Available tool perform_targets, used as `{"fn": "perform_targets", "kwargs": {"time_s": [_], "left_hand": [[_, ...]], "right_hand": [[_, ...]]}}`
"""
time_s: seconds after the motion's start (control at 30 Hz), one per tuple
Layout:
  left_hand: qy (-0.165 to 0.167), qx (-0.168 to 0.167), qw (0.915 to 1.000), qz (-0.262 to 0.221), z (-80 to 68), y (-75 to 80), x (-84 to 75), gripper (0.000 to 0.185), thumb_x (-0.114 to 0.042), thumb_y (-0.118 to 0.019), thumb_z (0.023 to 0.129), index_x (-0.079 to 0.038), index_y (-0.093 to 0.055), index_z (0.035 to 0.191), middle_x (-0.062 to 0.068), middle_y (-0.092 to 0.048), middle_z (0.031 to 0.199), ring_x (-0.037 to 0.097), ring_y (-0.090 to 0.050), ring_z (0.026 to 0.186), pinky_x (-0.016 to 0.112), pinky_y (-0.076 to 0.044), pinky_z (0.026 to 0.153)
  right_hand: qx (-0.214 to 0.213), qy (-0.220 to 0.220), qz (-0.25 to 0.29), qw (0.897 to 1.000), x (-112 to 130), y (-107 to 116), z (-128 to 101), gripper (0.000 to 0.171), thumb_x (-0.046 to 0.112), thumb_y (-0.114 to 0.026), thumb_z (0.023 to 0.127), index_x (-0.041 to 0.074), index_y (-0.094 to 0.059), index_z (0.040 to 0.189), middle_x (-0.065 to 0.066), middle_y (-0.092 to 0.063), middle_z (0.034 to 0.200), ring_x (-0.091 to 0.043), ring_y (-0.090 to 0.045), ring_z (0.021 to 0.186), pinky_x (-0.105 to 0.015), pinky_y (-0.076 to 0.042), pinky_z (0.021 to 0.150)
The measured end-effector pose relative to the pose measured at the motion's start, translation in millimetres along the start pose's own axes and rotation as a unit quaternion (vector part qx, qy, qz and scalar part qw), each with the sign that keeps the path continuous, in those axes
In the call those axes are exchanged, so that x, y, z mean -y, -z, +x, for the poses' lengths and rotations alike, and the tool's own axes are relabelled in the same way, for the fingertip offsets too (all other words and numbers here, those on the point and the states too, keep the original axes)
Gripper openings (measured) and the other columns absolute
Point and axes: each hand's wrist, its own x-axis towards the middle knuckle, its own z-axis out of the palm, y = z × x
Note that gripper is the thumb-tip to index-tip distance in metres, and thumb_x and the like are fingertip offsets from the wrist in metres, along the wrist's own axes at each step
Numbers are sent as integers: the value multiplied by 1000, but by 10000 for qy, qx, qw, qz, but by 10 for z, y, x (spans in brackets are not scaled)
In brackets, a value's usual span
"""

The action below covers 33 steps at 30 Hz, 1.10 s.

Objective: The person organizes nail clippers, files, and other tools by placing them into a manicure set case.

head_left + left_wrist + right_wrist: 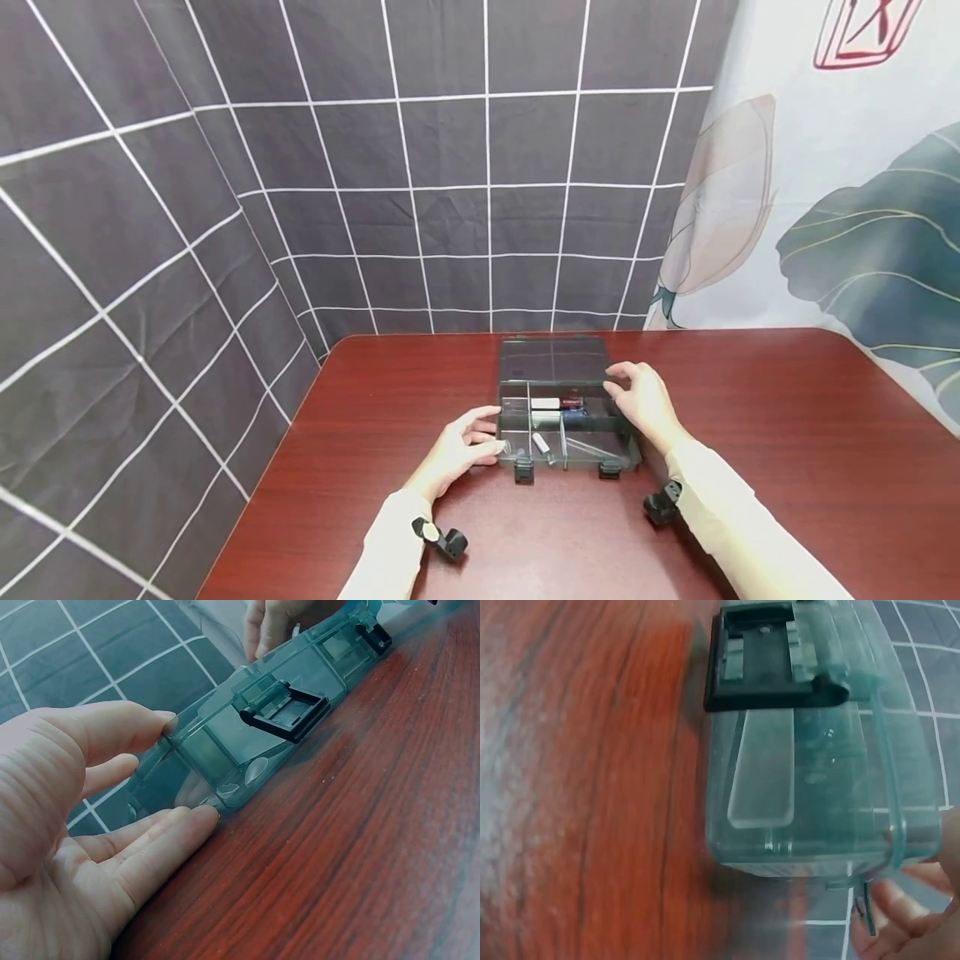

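A see-through greenish plastic compartment box sits on the table, its lid folded back. My left hand grips the left end, thumb and fingers spread across the corner. At the rear right corner, the fingers of my right hand hold the rim near the lid. Inside lie a white-and-dark-red cylinder, a dark blue piece, a small white tube and clear strips. Clear rounded pieces show in the front left compartment. Some right fingertips are hidden behind the box in the right wrist view.
Two black latches hang unfastened at the box front. The reddish-brown wooden table extends to both sides. A grey grid-patterned cloth hangs behind and at the left, a leaf-patterned one at the right. Black wrist cameras stick out below the wrists.
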Motion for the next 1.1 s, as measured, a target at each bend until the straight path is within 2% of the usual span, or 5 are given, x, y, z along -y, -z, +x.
{"fn": "perform_targets", "kwargs": {"time_s": [0.17, 0.33, 0.63, 0.9, 1.1], "left_hand": [[-19, -29, 10000, -31, 2, 8, 15, 58, -3, -69, 82, -4, -44, 135, 25, -52, 114, 19, -60, 91, 38, -56, 71], [68, -99, 9998, -179, 31, 24, 2, 59, -6, -69, 83, -7, -43, 136, 23, -53, 116, 21, -60, 92, 40, -56, 70], [147, -636, 9931, -970, 393, 141, -4, 52, -9, -58, 91, 11, -36, 133, 31, -49, 123, 30, -55, 107, 41, -50, 88], [522, -838, 9882, -1174, 731, 148, -84, 53, -14, -52, 95, 14, -30, 135, 32, -40, 132, 39, -45, 120, 43, -41, 99], [562, -895, 9873, -1186, 864, 93, -137, 50, -16, -50, 97, 14, -33, 133, 32, -42, 131, 38, -46, 120, 42, -40, 100]], "right_hand": [[296, -1077, 862, 9900, -59, -2, 45, 31, 6, -62, 86, -7, -57, 113, -27, -58, 108, -37, -56, 96, -42, -47, 78], [827, -1977, 2211, 9514, -148, 0, 89, 44, 15, -55, 93, -6, -44, 131, -28, -50, 122, -32, -52, 103, -28, -47, 75], [1212, -2352, 3265, 9074, -266, 15, 148, 53, 22, -48, 97, -8, -31, 137, -28, -41, 131, -18, -55, 98, -22, -49, 77], [1320, -2493, 3556, 8910, -317, 17, 201, 55, 23, -46, 98, -7, -28, 140, -28, -38, 136, -15, -56, 98, -23, -49, 75], [1229, -2526, 3756, 8832, -366, 45, 210, 55, 22, -46, 98, -8, -26, 140, -18, -52, 127, -8, -58, 93, -21, -49, 72]]}}
